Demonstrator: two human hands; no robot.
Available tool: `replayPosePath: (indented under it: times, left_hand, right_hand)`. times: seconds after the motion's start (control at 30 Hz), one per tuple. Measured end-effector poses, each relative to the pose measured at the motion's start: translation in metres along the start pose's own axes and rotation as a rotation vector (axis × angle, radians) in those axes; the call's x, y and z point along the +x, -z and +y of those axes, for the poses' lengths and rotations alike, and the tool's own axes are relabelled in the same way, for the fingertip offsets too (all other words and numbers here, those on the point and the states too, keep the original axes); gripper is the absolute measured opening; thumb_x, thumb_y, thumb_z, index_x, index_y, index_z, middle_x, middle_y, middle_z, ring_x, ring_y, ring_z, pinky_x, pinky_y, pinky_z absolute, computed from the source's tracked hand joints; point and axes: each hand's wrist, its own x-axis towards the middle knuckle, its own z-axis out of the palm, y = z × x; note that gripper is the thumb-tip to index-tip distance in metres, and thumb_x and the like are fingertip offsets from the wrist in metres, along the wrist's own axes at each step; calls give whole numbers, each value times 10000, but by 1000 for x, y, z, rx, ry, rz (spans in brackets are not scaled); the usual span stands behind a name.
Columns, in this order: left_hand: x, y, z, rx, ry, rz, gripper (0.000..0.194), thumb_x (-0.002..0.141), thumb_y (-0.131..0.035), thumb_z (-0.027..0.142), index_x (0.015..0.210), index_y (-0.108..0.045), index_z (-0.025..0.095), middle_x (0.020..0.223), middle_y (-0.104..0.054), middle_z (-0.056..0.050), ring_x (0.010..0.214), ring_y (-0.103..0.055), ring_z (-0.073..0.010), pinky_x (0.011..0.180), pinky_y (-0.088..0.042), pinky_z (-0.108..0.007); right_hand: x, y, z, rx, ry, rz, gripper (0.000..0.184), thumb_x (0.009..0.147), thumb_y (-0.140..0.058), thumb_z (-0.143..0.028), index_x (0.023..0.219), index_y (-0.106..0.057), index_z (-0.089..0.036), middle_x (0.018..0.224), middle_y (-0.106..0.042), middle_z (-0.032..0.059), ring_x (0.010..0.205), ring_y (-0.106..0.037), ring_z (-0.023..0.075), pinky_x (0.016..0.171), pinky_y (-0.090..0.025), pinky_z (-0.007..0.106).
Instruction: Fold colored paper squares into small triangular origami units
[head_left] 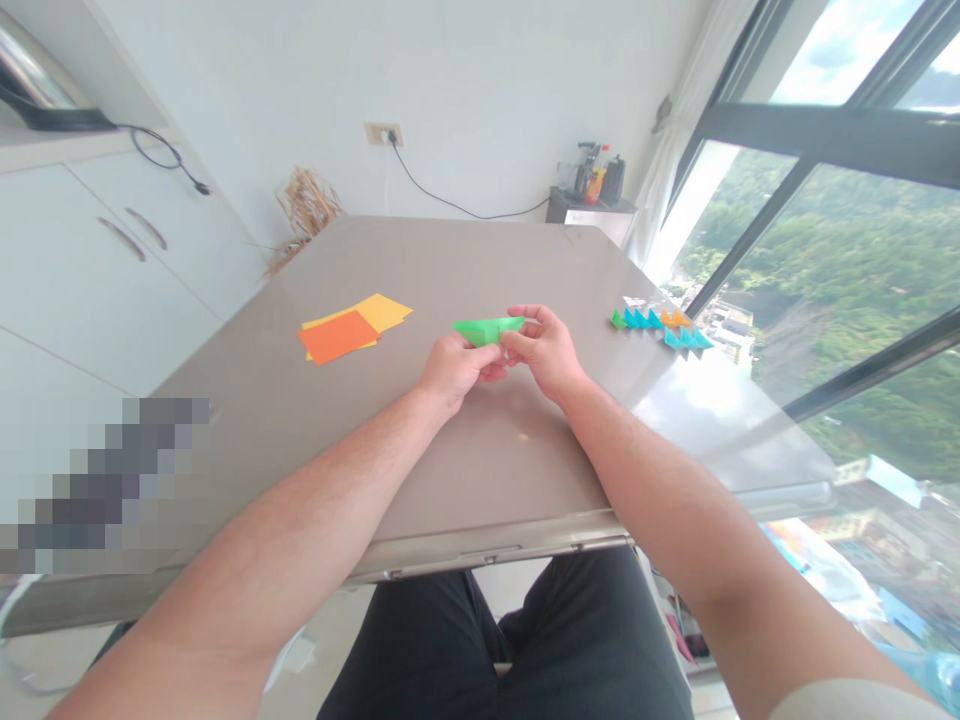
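Between my two hands is a folded green paper boat (480,328), long and pointed at both ends, held just above the table. My left hand (457,368) grips its lower left part, with the thumb pressed along the front. At its right end, my right hand (546,348) pinches the paper with thumb and fingers. The fingers hide part of the boat's lower edge. To the left lie orange paper sheets (339,337) over yellow sheets (381,312). Several finished small paper boats stand at the right, blue ones (686,339), orange ones (675,318) and a green one (617,319).
The grey table (465,260) reaches toward the white wall, which has a socket (383,133) with a black cord. A small cabinet (590,213) with bottles stands behind the table. Large windows (840,220) line the right side; white cupboards (97,250) are at the left.
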Motion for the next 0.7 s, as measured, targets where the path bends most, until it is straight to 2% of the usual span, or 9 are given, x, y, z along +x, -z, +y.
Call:
replayPosePath:
  times: [0.43,0.7]
  left_hand:
    - [-2,0,2,4,-13,-19,253,657,-817,333,852,-788,173,845,-755,-66,757,-688,-174,717,-574,-306]
    - [-3,-3,2,22,-44,36,174,663,-759,272,803,-780,172,794,-746,-61,738,-691,-182,669,-566,-291]
  right_hand:
    - [-1,-2,-2,25,4,-2,398,715,-734,-276,1074,-570,-224,654,-608,-73,550,-580,118,587,-508,300]
    - [-2,-4,-4,25,6,5,391,716,-736,-285,1063,-567,-221,638,-603,-81,539,-574,114,584,-512,299]
